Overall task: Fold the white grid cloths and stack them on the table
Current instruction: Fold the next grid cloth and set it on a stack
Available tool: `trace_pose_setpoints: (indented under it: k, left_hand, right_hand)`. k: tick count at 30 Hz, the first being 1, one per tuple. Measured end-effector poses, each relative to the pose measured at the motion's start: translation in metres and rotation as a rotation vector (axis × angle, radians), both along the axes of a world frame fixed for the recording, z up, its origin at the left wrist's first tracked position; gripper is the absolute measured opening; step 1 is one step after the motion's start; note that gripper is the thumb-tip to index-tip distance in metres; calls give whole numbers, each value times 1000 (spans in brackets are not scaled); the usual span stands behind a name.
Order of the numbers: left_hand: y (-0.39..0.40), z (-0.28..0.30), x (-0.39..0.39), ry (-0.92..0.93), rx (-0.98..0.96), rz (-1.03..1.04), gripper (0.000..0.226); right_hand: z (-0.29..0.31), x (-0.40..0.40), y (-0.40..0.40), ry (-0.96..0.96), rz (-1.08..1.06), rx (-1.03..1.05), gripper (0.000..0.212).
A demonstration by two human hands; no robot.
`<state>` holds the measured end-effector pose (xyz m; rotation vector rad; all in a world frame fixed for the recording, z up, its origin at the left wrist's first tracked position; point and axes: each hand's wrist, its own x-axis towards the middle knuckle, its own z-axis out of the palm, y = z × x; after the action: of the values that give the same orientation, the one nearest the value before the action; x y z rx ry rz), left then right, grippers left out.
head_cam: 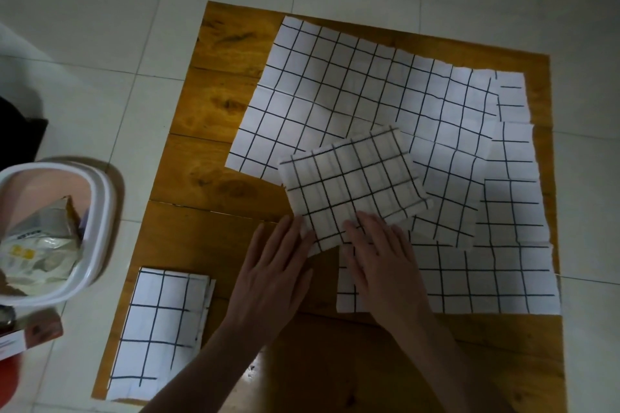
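1. At the middle of the wooden table [208, 157], a small folded cloth [352, 184] lies tilted on top of the spread-out ones, probably because that is the handiest flat spot for pressing a fold.
2. Both hands lie flat on its near edge. The left hand [271, 271] has straight fingers touching the near left corner, and the right hand [382, 258] presses with straight fingers just beside it. Neither grasps anything; to my eye they are smoothing or steadying the fold so it holds its shape.
3. Under and behind it, a large open cloth [335, 84] covers the far part of the table, and another open cloth [486, 278] lies at the near right (at least one more seems layered between them, though the overlaps make the count unsure). These look like the ones waiting to be folded.
4. Near the table's left front corner sits a folded stack [161, 322], kept well apart from the loose pile, so finished pieces likely go there.
5. Beside the table on the tiled floor [100, 27] stands a white bin [97, 211] holding wrappers, no part of the job.
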<state>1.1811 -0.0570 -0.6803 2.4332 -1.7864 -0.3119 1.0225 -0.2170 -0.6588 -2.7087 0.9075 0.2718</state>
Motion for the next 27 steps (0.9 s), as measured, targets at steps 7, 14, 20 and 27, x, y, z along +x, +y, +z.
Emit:
trace_pose_setpoints:
  k: [7,14,20,27]
  left_hand:
    - [-3,3,-1,19,-51,23,64]
    - [-4,-4,-33,40,-28,-64,63]
    - [-3,-6,-36,46,-18,-40,64]
    - [-4,-4,-39,64,16,14,65]
  right_hand:
    - [0,4,18,-26,-1,-71,59]
    - [-6,-6,24,-16,165,-72,61]
    - [-9,-12,23,30,188,15,73]
    - [-10,-24,9,74,220,59,74]
